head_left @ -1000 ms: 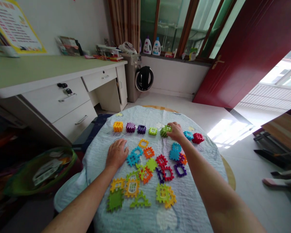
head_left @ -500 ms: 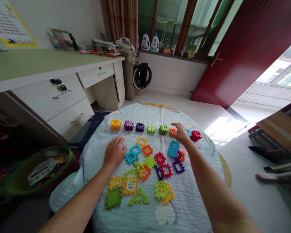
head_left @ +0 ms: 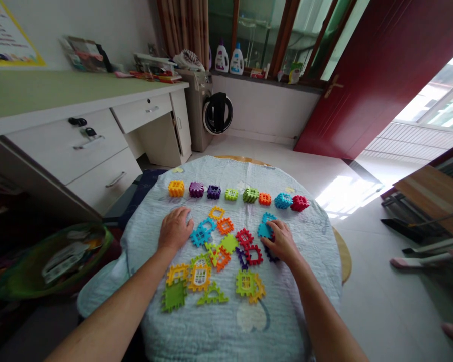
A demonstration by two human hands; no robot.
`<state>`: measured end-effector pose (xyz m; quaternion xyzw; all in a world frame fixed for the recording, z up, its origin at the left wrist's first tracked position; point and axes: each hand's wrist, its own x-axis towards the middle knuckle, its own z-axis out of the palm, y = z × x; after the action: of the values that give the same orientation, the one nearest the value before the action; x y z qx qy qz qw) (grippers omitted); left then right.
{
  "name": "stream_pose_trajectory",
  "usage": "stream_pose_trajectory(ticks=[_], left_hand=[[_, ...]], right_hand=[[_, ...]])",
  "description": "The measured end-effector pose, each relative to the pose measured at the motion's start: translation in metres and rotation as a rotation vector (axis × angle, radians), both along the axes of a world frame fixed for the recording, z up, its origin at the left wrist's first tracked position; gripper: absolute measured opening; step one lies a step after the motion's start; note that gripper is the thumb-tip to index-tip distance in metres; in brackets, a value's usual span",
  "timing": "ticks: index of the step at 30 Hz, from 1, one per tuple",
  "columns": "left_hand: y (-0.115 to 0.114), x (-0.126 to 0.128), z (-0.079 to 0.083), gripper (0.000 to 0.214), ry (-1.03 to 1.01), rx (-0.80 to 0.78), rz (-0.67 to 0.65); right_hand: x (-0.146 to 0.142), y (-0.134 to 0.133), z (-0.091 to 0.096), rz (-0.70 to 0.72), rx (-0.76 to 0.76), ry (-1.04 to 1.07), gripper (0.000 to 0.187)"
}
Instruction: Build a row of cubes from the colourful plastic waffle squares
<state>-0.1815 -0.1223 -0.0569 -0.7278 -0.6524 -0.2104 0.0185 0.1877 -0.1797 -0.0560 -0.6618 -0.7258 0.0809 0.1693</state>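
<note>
Right fingers [head_left: 276, 226]: curled over the purple frame [head_left: 271, 254], right of the lime tile [head_left: 229, 244]; whether it is gripped cannot be told.
Left fingers [head_left: 177, 215]: relaxed, laid on the cloth [head_left: 279, 311], left of the lime tile.
Stacks [head_left: 250, 195]: lined up beyond the lime tile.

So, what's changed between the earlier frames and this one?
The right hand has left the green stack and come back toward the person, and is now over the loose purple piece, beside the light-blue pieces; any grip is hidden. The left hand still rests on the cloth, and the green stack stays put.
</note>
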Motion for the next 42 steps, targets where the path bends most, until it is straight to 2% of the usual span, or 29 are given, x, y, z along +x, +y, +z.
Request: stream_pose_trajectory(ticks=[7,13,18,21,23,25,27,29,33,42], left_hand=[[0.0,-0.001,0.0,0.036,-0.007,-0.009,0.002],[-0.001,-0.001,-0.001,0.034,-0.035,0.002,0.002],[0.004,-0.009,-0.006,0.031,-0.166,0.05,0.008],[0.007,-0.014,-0.01,0.03,-0.217,0.082,0.018],[0.008,-0.016,-0.011,0.029,-0.211,0.087,0.011],[0.008,-0.016,-0.013,0.028,-0.188,0.086,0.0],[0.008,-0.017,-0.013,0.027,-0.169,0.09,-0.008],[0.008,-0.016,-0.014,0.026,-0.155,0.097,-0.005],[0.008,-0.016,-0.014,0.024,-0.125,0.109,-0.005],[0.007,-0.015,-0.012,0.025,-0.115,0.106,-0.014]], right_hand=[[0.007,-0.026,-0.008,-0.138,0.099,0.013,0.05],[0.015,-0.032,-0.014,-0.19,0.209,0.209,0.05],[0.015,-0.034,-0.009,-0.23,0.166,0.351,0.048],[0.024,-0.029,-0.005,-0.32,0.102,0.535,0.049],[0.034,-0.021,-0.001,-0.395,0.114,0.594,0.05],[0.043,-0.01,0.004,-0.409,0.144,0.551,0.051],[0.047,0.001,0.008,-0.348,0.138,0.443,0.051],[0.048,0.009,0.011,-0.292,0.089,0.288,0.048],[0.043,0.014,0.01,-0.286,-0.044,0.018,0.045],[0.039,0.02,0.012,-0.206,-0.085,-0.147,0.048]])
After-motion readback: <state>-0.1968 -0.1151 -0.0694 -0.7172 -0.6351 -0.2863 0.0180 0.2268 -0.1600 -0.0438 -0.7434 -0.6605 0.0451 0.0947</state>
